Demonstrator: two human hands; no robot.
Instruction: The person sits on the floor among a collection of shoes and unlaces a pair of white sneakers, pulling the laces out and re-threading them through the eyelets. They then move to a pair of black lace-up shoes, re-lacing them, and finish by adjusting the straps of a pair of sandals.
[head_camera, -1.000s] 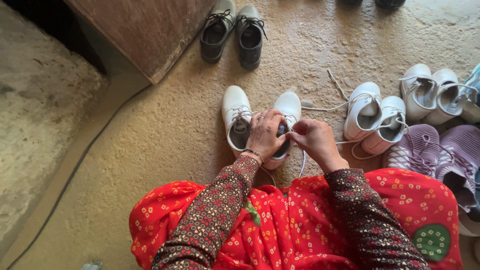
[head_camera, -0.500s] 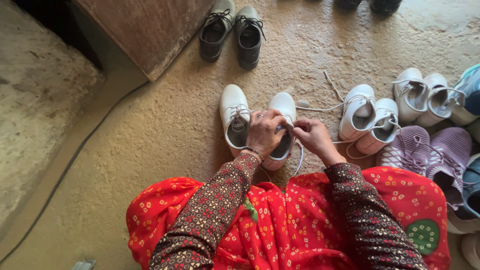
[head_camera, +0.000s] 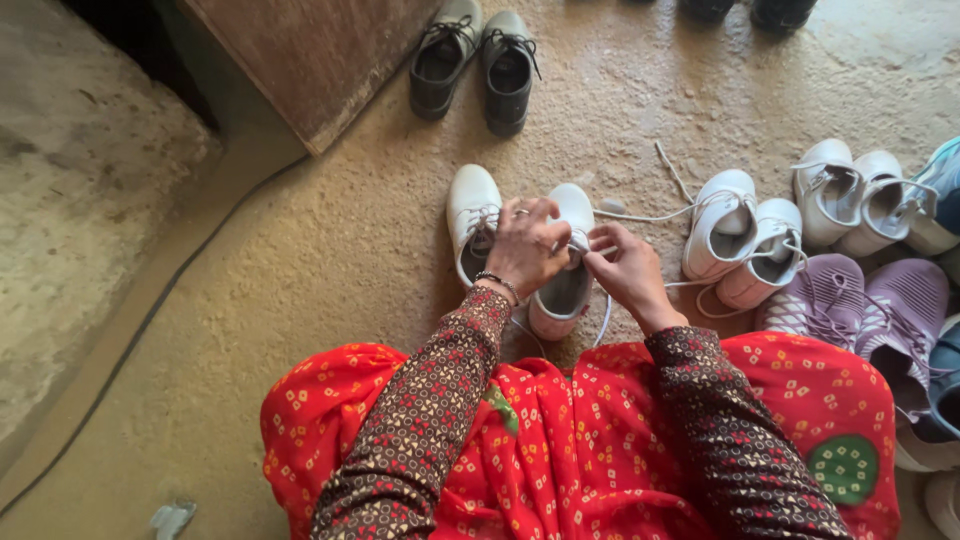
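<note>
Lacing unfinished: both hands' fingers pinch the lace (head_camera: 640, 213) over the right white shoe (head_camera: 566, 270); left white shoe (head_camera: 472, 215) beside it awaits.

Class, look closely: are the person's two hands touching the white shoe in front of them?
Touching: the head view shows the left hand and right hand pressed on the white shoe.

Floor (head_camera: 330, 250): rough, gritty, matt, concrete-like; board (head_camera: 320, 50) at top is worn brown wood, dull and scratched. White shoes (head_camera: 470, 205) under the left hand (head_camera: 525, 250) and right hand (head_camera: 625, 275): smooth, faintly sheened leather-like uppers, woven cloth laces (head_camera: 640, 213); purple shoes (head_camera: 850, 300) are knitted fabric, matt. Dark shoes (head_camera: 475, 60) look matt synthetic; red skirt (head_camera: 560, 440) is soft printed cloth, sleeves printed cloth too, bangle (head_camera: 497, 281) beaded.
</note>
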